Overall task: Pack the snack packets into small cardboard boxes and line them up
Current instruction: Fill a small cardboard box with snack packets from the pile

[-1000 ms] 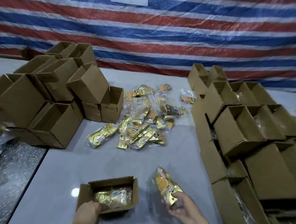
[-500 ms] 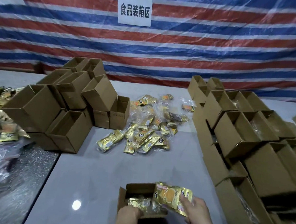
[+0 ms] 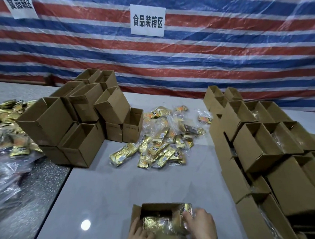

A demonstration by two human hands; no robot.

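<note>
Two bare hands are working at one small box (image 3: 158, 205), which is sitting open-topped at the near edge of the pale table (image 3: 131, 187). The left hand (image 3: 140, 234) is resting against the box's near left corner, fingers lightly bent on the cardboard; whether they are hooking round the wall I cannot tell. The right hand (image 3: 203, 229) is curling its fingers (image 3: 190, 219) round one gold packet (image 3: 186, 211), which is standing on edge at the box's right end, partly inside. At least one more packed packet (image 3: 158, 226) is lying flat inside the same box, glinting through clear wrap.

Farther off, at the middle of the table, a loose pile (image 3: 161, 143) of well over twenty gold snack packets is lying spread out; they are overlapping too much for an exact count. To its left about ten empty boxes (image 3: 76, 126) are standing and leaning in a rough stack, mouths facing various ways. On the right more than a dozen right-hand boxes (image 3: 257, 143) are sitting in stepped rows running from far to near, several showing clear-wrapped packets inside. At the far left another heap (image 3: 10, 130) of gold packets is lying among clear plastic, too tangled to count. Two paper signs (image 3: 147, 23) are hanging on the striped tarp (image 3: 210, 63) behind.
</note>
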